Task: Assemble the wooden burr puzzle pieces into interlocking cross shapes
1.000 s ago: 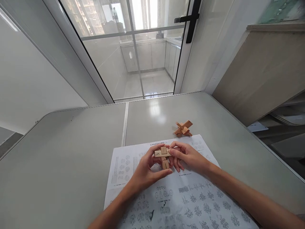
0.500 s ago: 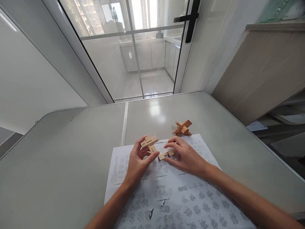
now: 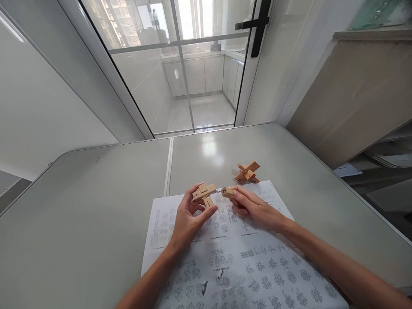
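My left hand (image 3: 192, 214) grips a partly joined wooden burr puzzle (image 3: 204, 193), its pale bars crossing each other, one marked with a numeral. Just to the right, my right hand (image 3: 252, 207) pinches a single wooden puzzle piece (image 3: 227, 192) whose near end bears a dark mark; my fingers cover the rest of it. A small gap separates this piece from the joined bars. Both hands are over a printed instruction sheet (image 3: 222, 240) covered in small diagrams. Beyond my right hand, an assembled wooden burr puzzle (image 3: 247, 172) of darker tone rests on the table.
The grey table (image 3: 96, 223) has a pale seam (image 3: 168, 167) running away from me. A glass door (image 3: 206, 77) with a black handle (image 3: 254, 25) stands past its far edge. On the right is a shelf unit (image 3: 350, 94) with papers inside.
My right hand has turned and raised the loose piece, which earlier showed its notch low over the sheet. The left hand with its joined bars has shifted slightly right.
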The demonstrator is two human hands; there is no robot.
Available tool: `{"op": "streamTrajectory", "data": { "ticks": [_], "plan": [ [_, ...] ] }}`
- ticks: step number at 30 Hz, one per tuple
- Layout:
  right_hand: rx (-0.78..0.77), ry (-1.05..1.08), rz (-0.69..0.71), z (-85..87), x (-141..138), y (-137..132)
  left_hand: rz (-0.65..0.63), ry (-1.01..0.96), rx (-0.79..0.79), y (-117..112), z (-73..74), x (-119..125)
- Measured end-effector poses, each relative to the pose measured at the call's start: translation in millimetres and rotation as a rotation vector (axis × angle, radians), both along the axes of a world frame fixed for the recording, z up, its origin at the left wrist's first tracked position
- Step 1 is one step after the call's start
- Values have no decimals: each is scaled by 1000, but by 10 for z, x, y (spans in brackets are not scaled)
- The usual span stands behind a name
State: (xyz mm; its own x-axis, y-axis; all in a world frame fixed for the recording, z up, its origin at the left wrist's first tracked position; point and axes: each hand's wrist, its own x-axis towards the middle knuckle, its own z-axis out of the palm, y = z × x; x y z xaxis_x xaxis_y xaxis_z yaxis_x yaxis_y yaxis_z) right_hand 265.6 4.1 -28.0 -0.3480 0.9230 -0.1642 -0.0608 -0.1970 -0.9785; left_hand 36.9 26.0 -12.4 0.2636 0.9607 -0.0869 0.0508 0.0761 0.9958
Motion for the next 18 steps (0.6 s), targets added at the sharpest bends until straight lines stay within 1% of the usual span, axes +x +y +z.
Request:
{"op": "streamTrajectory", "data": {
  "ticks": [2,5,10,15,18],
  "plan": [
    [-58,77,15,-4,13,-1,-12,8,-7,-1,2,3],
    [-68,161,49,6,23,-1,-25,10,-13,1,-13,1],
    [-33,303,225,19,42,13,-55,-60,-18,17,-79,-28],
    [17,310,341,2,33,23,-162,-96,-37,14,-95,-41],
    [8,290,335,-31,1,19,-214,-83,-29,-4,-70,-31]
  ]
}}
